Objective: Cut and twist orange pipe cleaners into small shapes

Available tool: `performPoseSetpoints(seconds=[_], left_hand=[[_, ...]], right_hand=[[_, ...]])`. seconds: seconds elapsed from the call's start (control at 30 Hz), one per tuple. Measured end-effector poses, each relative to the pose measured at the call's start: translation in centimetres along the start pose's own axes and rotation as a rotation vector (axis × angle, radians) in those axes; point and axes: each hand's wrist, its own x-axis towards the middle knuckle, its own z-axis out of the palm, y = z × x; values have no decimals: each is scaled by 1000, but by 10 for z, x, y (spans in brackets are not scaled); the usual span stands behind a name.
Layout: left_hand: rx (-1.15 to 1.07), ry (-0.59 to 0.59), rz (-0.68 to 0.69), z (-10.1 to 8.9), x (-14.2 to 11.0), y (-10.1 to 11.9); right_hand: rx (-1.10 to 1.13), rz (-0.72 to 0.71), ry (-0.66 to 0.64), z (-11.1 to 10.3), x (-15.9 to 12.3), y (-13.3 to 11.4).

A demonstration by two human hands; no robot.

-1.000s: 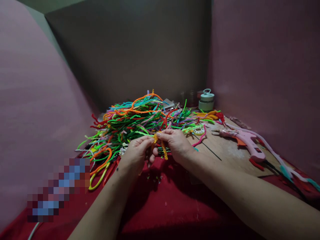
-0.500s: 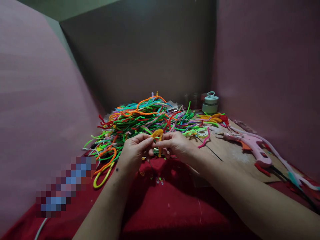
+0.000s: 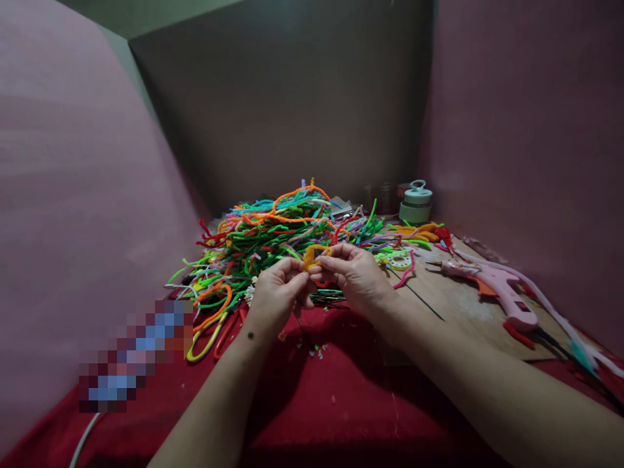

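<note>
A golden-orange pipe cleaner (image 3: 310,257), bent into a small loop, is held up in front of a heap of coloured pipe cleaners (image 3: 273,227). My left hand (image 3: 283,286) pinches it from the left between thumb and fingers. From the right, my right hand (image 3: 351,272) pinches the same piece, its fingertips close to those of my left. A thin dark stem hangs below my left fingers; whether it joins the loop I cannot tell. Both hands are above the red cloth (image 3: 322,403), near the front of the heap.
On the right, a pink glue gun (image 3: 497,286) lies on a wooden board (image 3: 453,305) with a thin dark rod (image 3: 416,296). Behind it stand a pale green jar (image 3: 416,203) and a white ring-shaped spool (image 3: 400,261). Small scraps (image 3: 316,351) dot the cloth. Pink walls flank both sides.
The pipe cleaner's dangling end has been brought up, and the piece now forms a tighter loop. My right fingers have moved up around it. The view has shifted slightly.
</note>
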Motion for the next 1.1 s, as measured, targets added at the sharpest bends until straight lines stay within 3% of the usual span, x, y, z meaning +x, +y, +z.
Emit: performPoseSetpoints(seconds=[0.43,0.67,0.87,1.1], left_hand=[[141,38,141,2,1,-13],[118,41,143,1,0,-12],[151,23,162,3,-1,-10],[229,10,209,6,-4,-13]], right_hand=[[-79,-22,-26,-3,0,4],[-315,-20,-63,-1,-4,1],[-717,-300,-4,2,-10,4],[-1022,-545,111,1,-14,8]])
